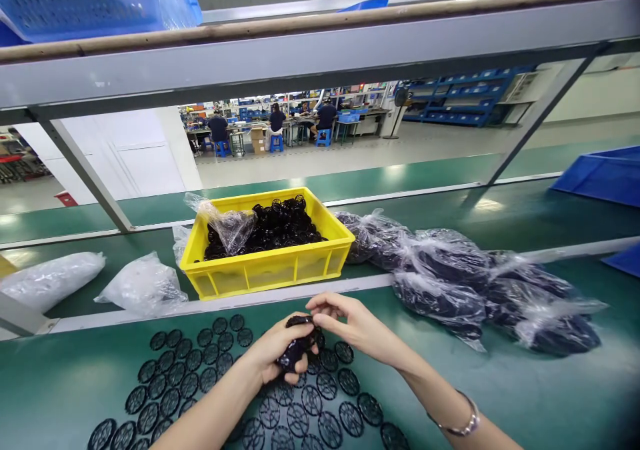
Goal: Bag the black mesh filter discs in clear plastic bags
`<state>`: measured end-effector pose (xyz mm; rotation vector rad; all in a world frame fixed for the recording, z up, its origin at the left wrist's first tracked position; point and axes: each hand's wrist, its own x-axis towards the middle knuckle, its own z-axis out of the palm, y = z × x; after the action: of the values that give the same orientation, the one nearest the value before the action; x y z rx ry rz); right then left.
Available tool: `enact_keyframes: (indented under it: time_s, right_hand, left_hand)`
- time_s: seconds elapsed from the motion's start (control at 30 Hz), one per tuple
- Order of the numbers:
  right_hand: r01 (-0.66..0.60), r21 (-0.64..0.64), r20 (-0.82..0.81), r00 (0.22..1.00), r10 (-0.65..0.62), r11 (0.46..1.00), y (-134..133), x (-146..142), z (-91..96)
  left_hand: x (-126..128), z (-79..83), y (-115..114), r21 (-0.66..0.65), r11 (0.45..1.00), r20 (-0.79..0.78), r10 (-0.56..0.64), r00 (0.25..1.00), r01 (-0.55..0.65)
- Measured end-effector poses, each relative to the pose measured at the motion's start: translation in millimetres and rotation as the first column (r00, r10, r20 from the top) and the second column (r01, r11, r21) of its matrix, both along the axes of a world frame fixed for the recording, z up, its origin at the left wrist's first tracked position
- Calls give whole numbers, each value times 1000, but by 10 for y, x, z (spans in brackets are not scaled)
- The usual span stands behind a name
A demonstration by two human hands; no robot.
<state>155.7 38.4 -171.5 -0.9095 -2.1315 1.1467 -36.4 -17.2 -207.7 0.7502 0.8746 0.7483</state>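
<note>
"Discs of thin black plastic, round and spoked [370, 409], lie in loose rows on a smooth green tabletop [505, 397]."

"And above them?"

"Bare left hand [270, 351], curled around a clump of glossy black pieces [294, 355]. Bare right hand [350, 323], with a silvery bracelet [471, 421] up its arm, has its fingertips at the clump's upper end."

"Is the right one gripping anything?"

"Its thumb and fingers are close together; I can't tell whether they pinch a piece."

"What stands beyond?"

"A yellow rectangular plastic bin [270, 279], heaped with shiny black parts [283, 227]. Whitish plastic bags [143, 287] lie to its left, knotted clear bags of dark items [440, 283] to its right."

"And farthest?"

"Past a pale shelf frame [300, 53], people in dark tops [219, 128] sit on blue stools [323, 137], well apart from this table."
</note>
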Motion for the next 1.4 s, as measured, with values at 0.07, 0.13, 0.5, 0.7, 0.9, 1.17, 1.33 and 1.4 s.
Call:
enact_keyframes:
  time_s: [0.07,0.13,0.5,0.7,0.9,1.17,1.33,1.4]
  right_hand:
    - [-12,21,32,999,11,1000,-6,-20,12]
    - [15,46,34,999,-17,999,42,-16,-36]
    - [161,-245,-202,956,-213,956,421,103,-351]
    - [178,204,-4,983,-181,963,467,343,-729]
    - [-80,318,238,971,2,945,194,587,-901]
    - [243,83,1,970,-244,967,150,605,-672]
    - [191,-103,-98,975,-201,976,222,385,-465]
    - [106,-150,-120,985,-124,983,206,273,-444]
  left_hand:
    - [71,-19,100,18,1000,-31,0,1000,0]
    - [124,-22,191,22,1000,-44,-10,999,11]
    - [142,-40,461,-4,999,-44,-54,998,53]
    - [-145,-15,440,-30,995,-55,94,994,-96]
    - [-305,1,393,-49,984,-26,170,985,-171]
    - [-78,6,338,-90,992,25,89,996,-86]
    - [97,11,340,-96,995,75,38,996,-31]
    - [130,2,349,-93,995,91,43,995,-34]
